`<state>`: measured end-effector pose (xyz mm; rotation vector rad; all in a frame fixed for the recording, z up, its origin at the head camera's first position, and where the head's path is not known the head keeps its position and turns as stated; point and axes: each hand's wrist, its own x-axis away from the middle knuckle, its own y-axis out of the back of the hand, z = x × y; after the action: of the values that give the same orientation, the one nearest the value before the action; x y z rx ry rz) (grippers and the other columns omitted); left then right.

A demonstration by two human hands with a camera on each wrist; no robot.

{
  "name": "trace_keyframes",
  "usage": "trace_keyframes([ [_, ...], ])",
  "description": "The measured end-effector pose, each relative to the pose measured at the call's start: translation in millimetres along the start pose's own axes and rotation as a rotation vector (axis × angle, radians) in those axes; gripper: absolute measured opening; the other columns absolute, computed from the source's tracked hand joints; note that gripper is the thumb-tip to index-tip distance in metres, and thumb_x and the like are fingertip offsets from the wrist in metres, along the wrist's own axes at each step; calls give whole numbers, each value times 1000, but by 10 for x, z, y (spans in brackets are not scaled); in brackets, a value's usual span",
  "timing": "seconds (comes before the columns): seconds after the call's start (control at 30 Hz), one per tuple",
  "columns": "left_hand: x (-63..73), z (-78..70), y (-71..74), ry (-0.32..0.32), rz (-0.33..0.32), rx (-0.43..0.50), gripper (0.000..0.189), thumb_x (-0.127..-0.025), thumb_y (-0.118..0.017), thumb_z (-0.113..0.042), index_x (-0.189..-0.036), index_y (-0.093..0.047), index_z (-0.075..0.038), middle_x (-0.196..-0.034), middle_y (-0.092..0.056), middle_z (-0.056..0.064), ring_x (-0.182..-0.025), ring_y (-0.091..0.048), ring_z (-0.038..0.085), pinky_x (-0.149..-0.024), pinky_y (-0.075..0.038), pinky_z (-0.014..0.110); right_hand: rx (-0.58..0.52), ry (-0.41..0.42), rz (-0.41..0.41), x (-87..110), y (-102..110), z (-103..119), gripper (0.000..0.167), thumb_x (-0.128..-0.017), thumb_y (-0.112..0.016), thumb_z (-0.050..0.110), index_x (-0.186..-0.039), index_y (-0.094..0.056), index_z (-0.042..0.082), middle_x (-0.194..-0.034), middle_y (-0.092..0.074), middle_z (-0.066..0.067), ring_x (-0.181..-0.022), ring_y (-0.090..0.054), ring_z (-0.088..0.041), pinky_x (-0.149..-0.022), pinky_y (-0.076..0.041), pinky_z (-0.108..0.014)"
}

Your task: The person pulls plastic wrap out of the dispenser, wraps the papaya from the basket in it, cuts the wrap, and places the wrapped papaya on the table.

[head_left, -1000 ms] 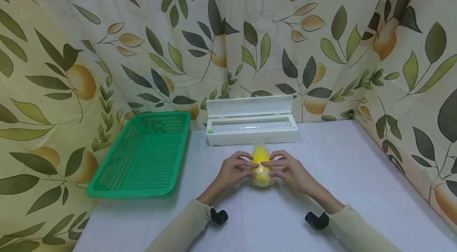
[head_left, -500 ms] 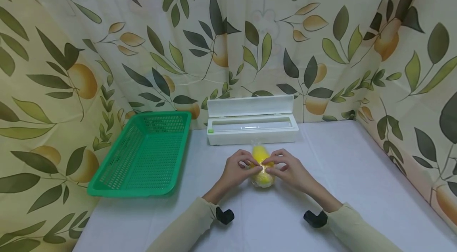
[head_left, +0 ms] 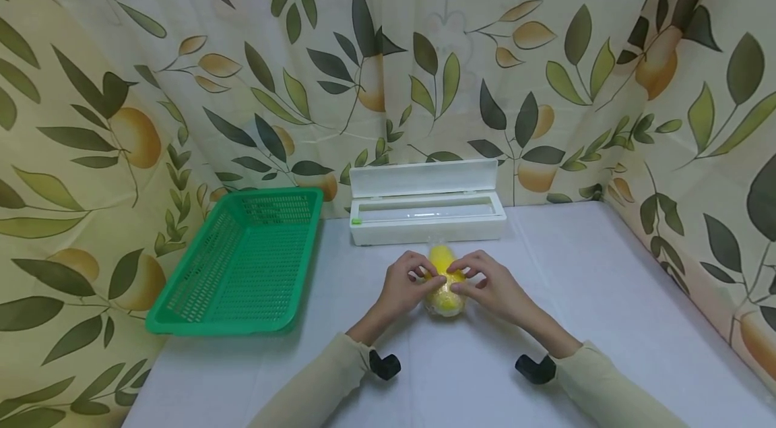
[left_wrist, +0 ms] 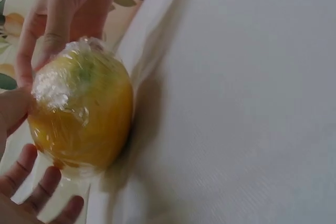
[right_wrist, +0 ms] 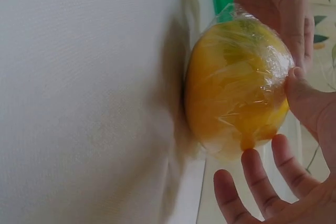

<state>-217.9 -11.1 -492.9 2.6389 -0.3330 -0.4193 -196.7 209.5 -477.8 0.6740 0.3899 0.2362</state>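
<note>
A yellow fruit, wrapped in clear cling film, lies on the white cloth, its long side pointing away from me. My left hand reaches in from the left, thumb and forefinger together at the film on top. From the other side my right hand pinches at the film just across from it. In the left wrist view, the left hand's lower fingers are spread beside the fruit. The right wrist view has the right thumb against the film, with the other fingertips close to the fruit's end.
Behind the fruit stands a long white cling film box, its lid raised. A green plastic basket sits to the left on the white tablecloth. A leaf-patterned curtain encloses the back and sides.
My left hand has moved right and inward, its thumb and forefinger now at the middle of the fruit's top. The right fingertips have shifted slightly inward too. The fruit stays in place.
</note>
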Motion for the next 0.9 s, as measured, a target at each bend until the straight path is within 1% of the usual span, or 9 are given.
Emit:
trace_keyframes([
  [0.13,53,37,46,-18,26,44,10,-93,-78,-25,-99,-75,-18,-114,-66,-5,-106,-63,18,-88,-56,33,0,-23,12,5,25,-1,28,-88,-82,25,-114,-71,20,-116,-63,-2,-97,-64,-21,-74,-58,-35],
  [0.23,129,88,105,-47,44,50,22,-89,-82,-21,-109,-74,-18,-119,-67,-6,-109,-64,18,-90,-57,35,3,-40,17,14,46,-1,28,-89,-82,25,-114,-71,20,-116,-64,-3,-97,-65,-21,-75,-58,-36],
  [0.33,201,149,148,-125,70,4,41,-79,-91,-17,-114,-71,-16,-118,-67,-4,-104,-65,22,-87,-58,37,10,-44,21,12,66,4,29,-89,-82,26,-115,-71,20,-117,-64,-4,-98,-66,-22,-76,-57,-34],
  [0.43,238,198,156,-236,98,-65,52,-71,-96,-15,-115,-69,-14,-115,-66,-2,-99,-65,23,-85,-58,36,25,-42,17,6,84,11,29,-89,-82,25,-115,-71,20,-118,-64,-4,-98,-66,-22,-75,-57,-31],
  [0.53,235,222,140,-337,92,-112,49,-73,-95,-13,-114,-68,-11,-110,-68,0,-95,-65,22,-83,-57,32,24,-47,18,4,92,16,29,-89,-82,25,-115,-71,20,-117,-63,-4,-99,-65,-22,-75,-56,-30],
  [0.63,210,228,127,-396,57,-107,37,-75,-92,-9,-106,-72,-9,-103,-70,1,-90,-66,22,-81,-58,32,6,-57,37,7,87,21,29,-89,-82,24,-115,-71,20,-117,-63,-4,-100,-65,-23,-76,-56,-30],
  [0.7,188,227,124,-411,37,-71,30,-75,-91,-5,-100,-75,-7,-97,-72,2,-86,-68,21,-80,-59,33,-6,-65,48,12,81,24,29,-89,-82,24,-115,-71,20,-117,-62,-4,-101,-65,-24,-77,-57,-29],
  [0.77,162,226,125,-405,26,-31,24,-75,-90,-4,-94,-77,-7,-92,-74,2,-84,-69,19,-79,-59,32,-10,-68,52,14,76,26,29,-89,-82,24,-115,-71,21,-117,-62,-4,-102,-64,-24,-78,-57,-29],
  [0.9,115,217,120,-320,25,36,16,-76,-89,-6,-88,-79,-9,-86,-75,-2,-83,-70,10,-78,-59,27,-7,-70,46,14,73,26,29,-89,-82,24,-116,-71,21,-117,-62,-4,-101,-65,-24,-78,-58,-30],
])
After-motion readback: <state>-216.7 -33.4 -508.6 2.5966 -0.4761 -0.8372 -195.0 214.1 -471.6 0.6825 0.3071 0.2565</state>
